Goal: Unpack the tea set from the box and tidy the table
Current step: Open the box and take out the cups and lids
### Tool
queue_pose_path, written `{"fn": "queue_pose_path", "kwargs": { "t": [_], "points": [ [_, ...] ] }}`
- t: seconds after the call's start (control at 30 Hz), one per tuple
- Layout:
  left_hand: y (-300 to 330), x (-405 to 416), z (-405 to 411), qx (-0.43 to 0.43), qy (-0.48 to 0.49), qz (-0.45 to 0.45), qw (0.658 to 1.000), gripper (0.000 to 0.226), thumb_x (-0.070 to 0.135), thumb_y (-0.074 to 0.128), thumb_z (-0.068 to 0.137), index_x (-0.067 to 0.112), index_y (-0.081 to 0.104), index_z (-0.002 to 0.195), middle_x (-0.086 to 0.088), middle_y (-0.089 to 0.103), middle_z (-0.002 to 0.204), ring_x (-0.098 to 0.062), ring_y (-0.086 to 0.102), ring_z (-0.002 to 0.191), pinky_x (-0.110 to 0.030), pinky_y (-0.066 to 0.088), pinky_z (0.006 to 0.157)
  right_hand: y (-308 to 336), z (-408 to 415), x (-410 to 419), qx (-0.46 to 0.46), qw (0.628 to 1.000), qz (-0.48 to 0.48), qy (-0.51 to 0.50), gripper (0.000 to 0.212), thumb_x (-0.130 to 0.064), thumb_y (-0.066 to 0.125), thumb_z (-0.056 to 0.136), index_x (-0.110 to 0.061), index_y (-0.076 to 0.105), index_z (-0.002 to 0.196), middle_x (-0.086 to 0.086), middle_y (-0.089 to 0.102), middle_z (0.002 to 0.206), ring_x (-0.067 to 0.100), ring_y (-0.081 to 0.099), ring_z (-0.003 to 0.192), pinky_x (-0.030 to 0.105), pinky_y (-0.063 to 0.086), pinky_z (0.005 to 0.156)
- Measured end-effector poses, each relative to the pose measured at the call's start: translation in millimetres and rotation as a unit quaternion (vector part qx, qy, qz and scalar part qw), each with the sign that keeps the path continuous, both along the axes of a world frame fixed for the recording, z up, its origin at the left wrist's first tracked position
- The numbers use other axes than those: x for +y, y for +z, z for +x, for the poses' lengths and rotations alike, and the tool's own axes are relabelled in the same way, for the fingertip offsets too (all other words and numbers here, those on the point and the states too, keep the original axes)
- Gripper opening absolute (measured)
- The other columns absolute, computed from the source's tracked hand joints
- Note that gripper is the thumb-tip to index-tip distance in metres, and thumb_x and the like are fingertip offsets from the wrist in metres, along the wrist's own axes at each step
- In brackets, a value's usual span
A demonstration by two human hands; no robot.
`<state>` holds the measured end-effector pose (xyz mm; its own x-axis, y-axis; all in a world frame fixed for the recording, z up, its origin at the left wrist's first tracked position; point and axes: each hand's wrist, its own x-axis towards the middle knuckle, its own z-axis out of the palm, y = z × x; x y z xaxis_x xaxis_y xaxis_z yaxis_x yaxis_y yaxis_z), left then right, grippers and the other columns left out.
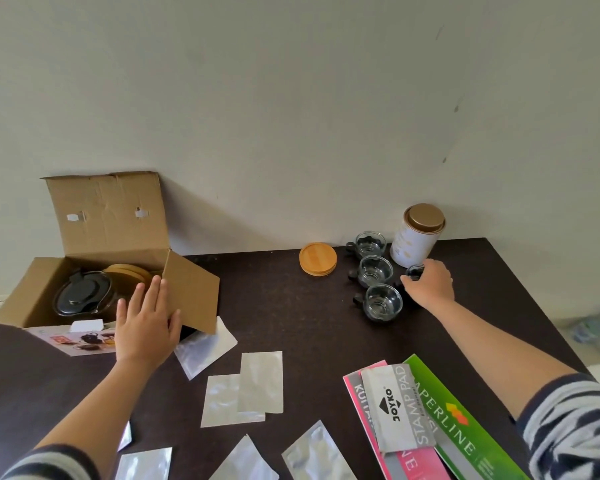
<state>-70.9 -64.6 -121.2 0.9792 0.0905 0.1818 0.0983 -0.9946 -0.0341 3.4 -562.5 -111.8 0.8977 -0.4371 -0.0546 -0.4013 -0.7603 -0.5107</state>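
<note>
An open cardboard box [39,292] sits at the table's far left with its lid up against the wall. Inside lie a glass teapot with a black lid [80,296] and stacked bamboo coasters [127,273]. My left hand [144,323] rests flat on the box's front edge and side flap, fingers spread. At the far right, three glass cups with dark handles [374,270] stand in a row. My right hand [430,284] is closed on a fourth glass cup [414,271] set on the table beside them. A bamboo coaster stack [318,259] lies left of the cups.
A white canister with a gold lid [416,237] stands against the wall behind the cups. Several empty plastic sleeves [243,393] lie over the near middle of the dark table [284,306]. Pink, grey and green stationery packs [412,417] lie near right.
</note>
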Motion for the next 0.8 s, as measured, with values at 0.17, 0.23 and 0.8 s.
{"fn": "queue_pose_path", "kwargs": {
  "t": [0.17,0.23,0.8],
  "points": [
    [1.6,-0.1,0.8,0.004,-0.004,-0.014,1.0,0.067,0.043,0.043,0.09,0.008,0.03,0.145,-0.012,0.033,0.151,-0.036,0.029,0.139,-0.056,0.018,0.111,22.9,-29.8,60.0,-0.046,0.996,0.028,0.066,0.055,-0.024,0.064,0.087,-0.002,0.046,0.135,0.015,0.048,0.137,0.03,0.042,0.13,0.041,0.037,0.106],
    [4.9,-1.0,1.4,0.015,-0.006,-0.028,0.999,0.066,0.043,0.041,0.093,0.01,0.026,0.148,-0.009,0.027,0.154,-0.033,0.024,0.142,-0.054,0.015,0.112,27.3,-39.4,90.1,-0.047,0.993,0.042,0.097,0.056,-0.024,0.063,0.089,-0.005,0.044,0.138,0.013,0.047,0.14,0.028,0.04,0.132,0.038,0.035,0.108],
    [32.4,161.2,-3.6,0.022,0.004,-0.104,0.994,0.07,0.058,0.036,0.091,0.022,0.021,0.149,-0.006,0.012,0.158,-0.025,0.004,0.146,-0.052,-0.004,0.113,61.8,-42.9,439.8,-0.064,0.947,0.206,0.238,0.044,-0.027,0.061,0.091,-0.013,0.053,0.132,0.003,0.06,0.127,0.014,0.059,0.112,0.024,0.046,0.096]
  ]
}}
